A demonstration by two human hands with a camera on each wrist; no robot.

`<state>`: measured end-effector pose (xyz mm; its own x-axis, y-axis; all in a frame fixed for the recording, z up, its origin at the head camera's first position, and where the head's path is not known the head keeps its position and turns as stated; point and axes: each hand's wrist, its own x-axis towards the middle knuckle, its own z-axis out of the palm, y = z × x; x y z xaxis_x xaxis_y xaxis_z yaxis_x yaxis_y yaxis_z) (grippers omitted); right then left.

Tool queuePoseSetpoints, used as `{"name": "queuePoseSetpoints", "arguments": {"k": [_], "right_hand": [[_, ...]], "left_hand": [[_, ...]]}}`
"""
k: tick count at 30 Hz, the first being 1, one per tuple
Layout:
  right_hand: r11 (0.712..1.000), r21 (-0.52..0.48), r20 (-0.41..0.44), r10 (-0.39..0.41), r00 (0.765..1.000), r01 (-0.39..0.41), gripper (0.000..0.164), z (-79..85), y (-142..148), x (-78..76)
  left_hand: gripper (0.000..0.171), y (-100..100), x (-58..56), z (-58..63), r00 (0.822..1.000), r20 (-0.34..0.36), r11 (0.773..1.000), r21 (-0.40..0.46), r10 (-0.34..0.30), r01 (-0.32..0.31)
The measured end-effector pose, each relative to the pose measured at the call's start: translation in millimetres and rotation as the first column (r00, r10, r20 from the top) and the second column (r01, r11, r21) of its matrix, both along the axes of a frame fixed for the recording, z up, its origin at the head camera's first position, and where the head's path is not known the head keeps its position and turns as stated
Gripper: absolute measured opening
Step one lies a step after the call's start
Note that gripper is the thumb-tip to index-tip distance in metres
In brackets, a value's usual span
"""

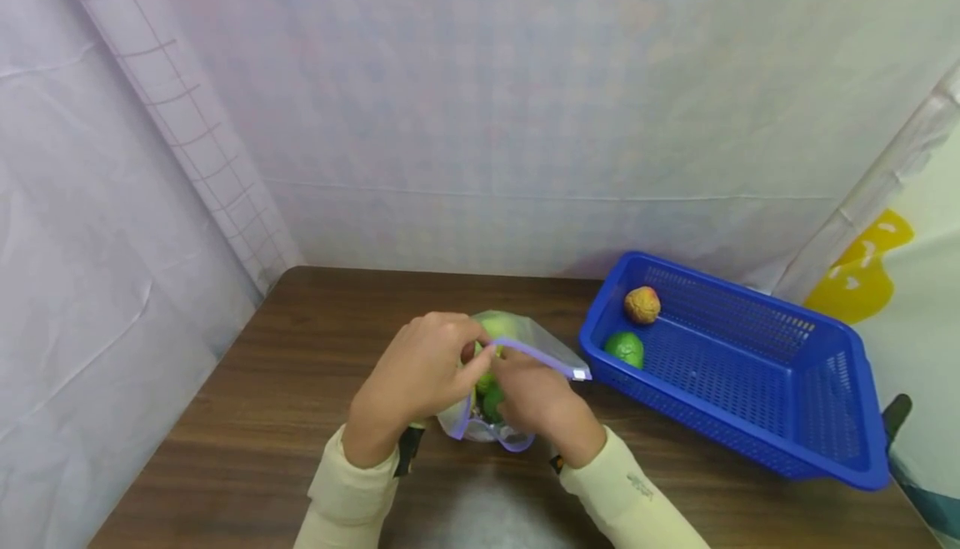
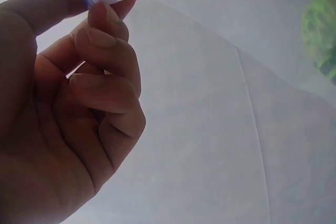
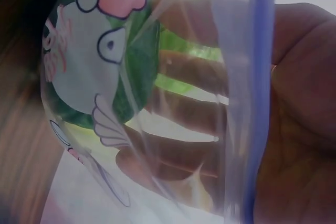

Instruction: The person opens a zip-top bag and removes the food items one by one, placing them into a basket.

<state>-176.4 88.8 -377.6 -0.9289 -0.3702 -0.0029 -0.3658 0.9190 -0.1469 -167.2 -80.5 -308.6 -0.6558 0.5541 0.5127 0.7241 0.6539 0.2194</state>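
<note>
A clear zip bag [image 1: 536, 334] with a purple zip edge and a white slider stands on the table, holding several green, round, fruit-like pieces. My left hand [image 1: 420, 370] pinches the bag's rim between thumb and fingertips; in the left wrist view that hand [image 2: 79, 87] has the purple edge at its fingertips. My right hand [image 1: 536, 395] reaches into the bag's mouth. Through the printed plastic in the right wrist view, its fingers [image 3: 189, 114] are extended and spread, with tips at a dark green round piece [image 3: 142, 72]. The bag wall partly veils them.
A blue perforated basket [image 1: 720, 441] stands at the right of the brown wooden table [image 1: 247, 416]. In its left end lie a wrinkled yellow-red fruit [image 1: 642, 305] and a green bumpy fruit [image 1: 625, 349]. A pale cloth [image 1: 480, 116] hangs behind the table.
</note>
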Motion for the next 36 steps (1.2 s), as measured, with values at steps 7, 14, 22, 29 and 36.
{"name": "queuePoseSetpoints", "arguments": {"k": [7,14,22,29,36], "right_hand": [[1.000,0.007,0.025,-0.025,0.999,0.025,0.061,-2.0,-2.5,0.6],[0.999,0.033,0.053,-0.039,0.998,0.038,0.041,-2.6,-4.2,-0.6],[0.996,0.081,0.089,-0.056,0.994,0.048,0.032,-6.6,-7.7,-2.4],[0.996,0.085,0.097,-0.047,0.994,0.039,0.039,-7.2,-8.0,-2.0],[0.996,0.084,0.100,-0.043,0.994,0.034,0.045,-7.4,-7.2,-2.3]], "left_hand": [[0.008,1.3,1.2,0.4,1.000,-0.008,1.000,0.007,-0.012,0.012],[0.009,1.4,0.7,-0.2,1.000,-0.001,1.000,-0.003,-0.003,0.003],[0.008,1.8,0.6,-1.4,1.000,0.010,1.000,-0.002,-0.010,0.010],[0.008,2.5,0.3,-2.6,1.000,0.007,1.000,-0.004,-0.013,0.013],[0.009,2.7,0.0,-2.5,1.000,0.014,1.000,-0.014,-0.007,0.007]]}}
